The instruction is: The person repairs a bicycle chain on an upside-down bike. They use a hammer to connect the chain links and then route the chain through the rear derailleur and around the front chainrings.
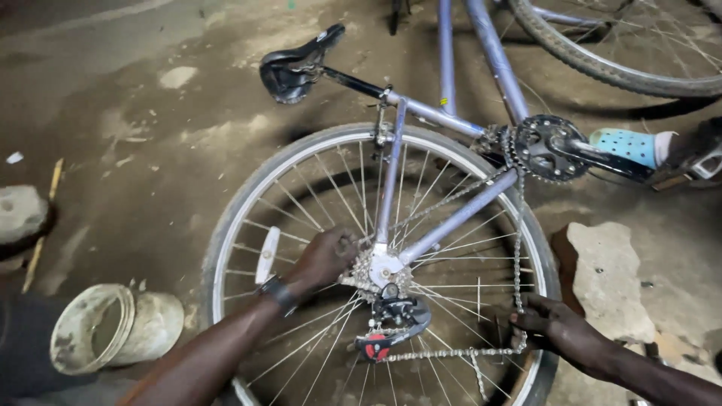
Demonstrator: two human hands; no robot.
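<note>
On dirty concrete floor, head view: bicycle lying on its side | left hand [325, 258] closed around rear sprocket cluster [366, 273] at wheel hub | right hand [555, 325] pinching slack chain [518, 256] (near rim) | derailleur [392, 323] between hands | white bucket [113, 328] far left.

wheels [376, 263]: 2 (one partly out of frame) | saddle [297, 64]: 1 | bucket [113, 327]: 1 | hands [323, 259]: 2
</note>
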